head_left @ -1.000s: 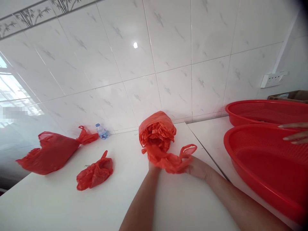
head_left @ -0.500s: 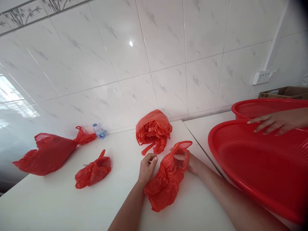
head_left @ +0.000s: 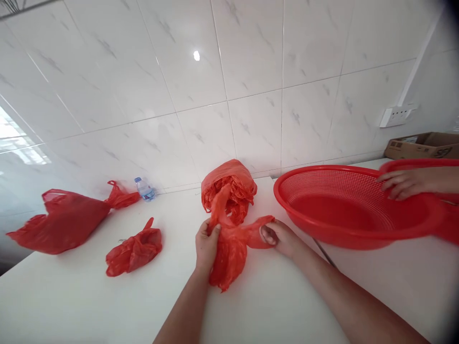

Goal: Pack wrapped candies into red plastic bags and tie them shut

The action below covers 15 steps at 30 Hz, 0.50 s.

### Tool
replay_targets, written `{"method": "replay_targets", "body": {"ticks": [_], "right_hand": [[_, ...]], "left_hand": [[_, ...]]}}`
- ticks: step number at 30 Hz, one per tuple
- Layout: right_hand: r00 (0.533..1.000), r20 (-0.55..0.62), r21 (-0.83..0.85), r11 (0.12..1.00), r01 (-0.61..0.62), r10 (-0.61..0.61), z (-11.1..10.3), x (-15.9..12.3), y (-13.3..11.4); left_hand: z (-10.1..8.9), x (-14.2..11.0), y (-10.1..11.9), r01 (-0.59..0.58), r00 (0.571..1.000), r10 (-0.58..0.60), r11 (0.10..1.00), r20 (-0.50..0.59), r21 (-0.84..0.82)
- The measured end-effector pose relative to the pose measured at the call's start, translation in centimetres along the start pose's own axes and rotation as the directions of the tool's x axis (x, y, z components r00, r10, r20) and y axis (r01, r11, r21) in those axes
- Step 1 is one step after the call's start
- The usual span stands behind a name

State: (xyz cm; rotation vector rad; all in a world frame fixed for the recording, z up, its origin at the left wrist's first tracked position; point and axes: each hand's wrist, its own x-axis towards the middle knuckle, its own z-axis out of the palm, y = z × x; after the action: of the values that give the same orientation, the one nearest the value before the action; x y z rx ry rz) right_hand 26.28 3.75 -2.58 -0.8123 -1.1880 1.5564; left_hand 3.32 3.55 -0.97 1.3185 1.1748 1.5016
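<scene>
Between my hands hangs a thin red plastic bag (head_left: 229, 258), its two handles pulled apart and its body crumpled below. My left hand (head_left: 207, 246) is closed on the left handle, thumb on top. The fingers of my right hand (head_left: 278, 237) are curled around the right handle. Just behind, against the wall, sits a bundle of red plastic bags (head_left: 231, 172) stuffed into one another. Off to the left lies a crumpled red plastic bag (head_left: 138, 252), with something small and pale showing at its edge.
A filled red bag (head_left: 71, 222), a small red bag (head_left: 122, 197) and a water bottle (head_left: 145, 189) lie at the left rear. At right, another person's hand (head_left: 403, 184) rests on the rim of a large red basket (head_left: 330, 205). Behind it is a cardboard box (head_left: 423, 147).
My left hand has taken hold of the bag's handle and the bag is now stretched between both hands. The red basket has slid left, toward the wall, and the other person's hand with it slightly.
</scene>
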Motion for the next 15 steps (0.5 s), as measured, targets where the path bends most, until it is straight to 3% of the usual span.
{"method": "replay_targets", "body": {"ticks": [3,6,11,15], "right_hand": [[0.999,0.027,0.021,0.999,0.04,-0.04,0.0,-0.1,-0.6],[0.998,0.027,0.035,0.997,0.064,-0.065,-0.1,-0.3,-1.0],[0.994,0.099,-0.03,0.999,-0.042,0.044,0.2,-0.6,-0.5],[0.947,0.28,-0.153,0.981,-0.12,0.16,2.2,-1.3,-0.5]], "left_hand": [[-1.7,1.1,0.1,-0.005,0.98,-0.008,0.998,-0.197,-0.063],[-2.6,1.7,0.0,-0.043,0.955,0.009,0.993,-0.298,-0.107],[-3.0,2.1,-0.6,-0.053,0.955,-0.008,0.979,-0.295,-0.197],[-3.1,2.3,-1.2,-0.042,0.964,-0.026,0.969,-0.266,-0.245]]}}
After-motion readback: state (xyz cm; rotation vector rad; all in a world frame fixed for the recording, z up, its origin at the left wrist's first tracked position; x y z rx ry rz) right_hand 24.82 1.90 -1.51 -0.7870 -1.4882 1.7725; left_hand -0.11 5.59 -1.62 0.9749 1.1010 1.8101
